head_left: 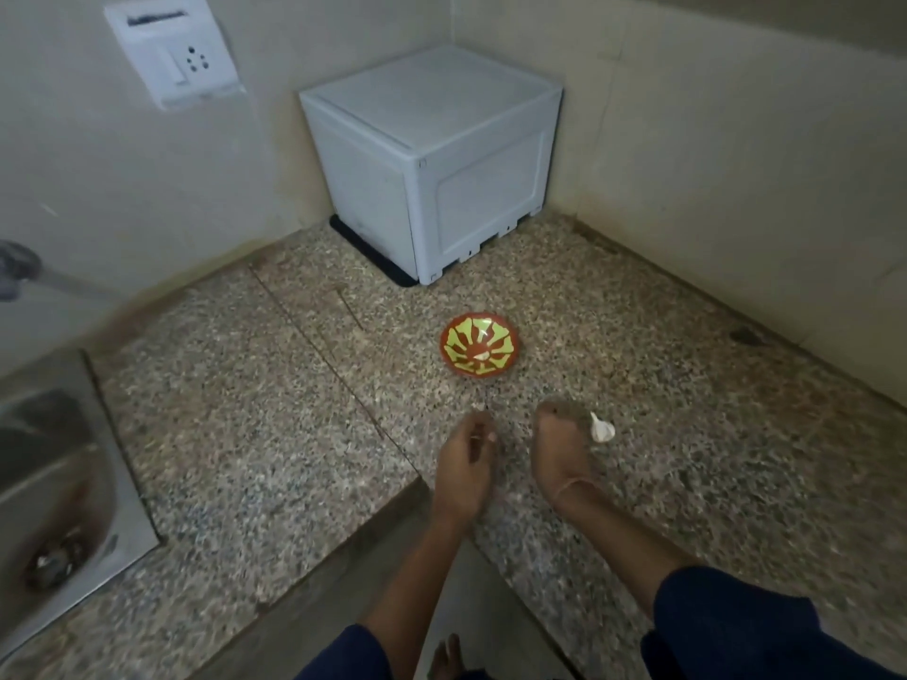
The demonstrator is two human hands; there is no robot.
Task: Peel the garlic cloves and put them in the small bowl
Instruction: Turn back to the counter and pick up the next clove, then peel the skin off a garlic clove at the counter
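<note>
Speckled counter (pixel 294 409): garlic bulb (pixel 602 428) beside right fingers (pixel 552 415), left fingers (pixel 483 432) curled; both grips unclear.

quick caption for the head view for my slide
Left hand and right hand over a speckled counter, garlic bulb beside the right, one pale clove in the small bowl.

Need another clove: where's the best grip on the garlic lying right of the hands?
Grip the garlic across its fat rounded body, from above: it lies on its side on the counter, and its thin stem tip looks too slender.
</note>
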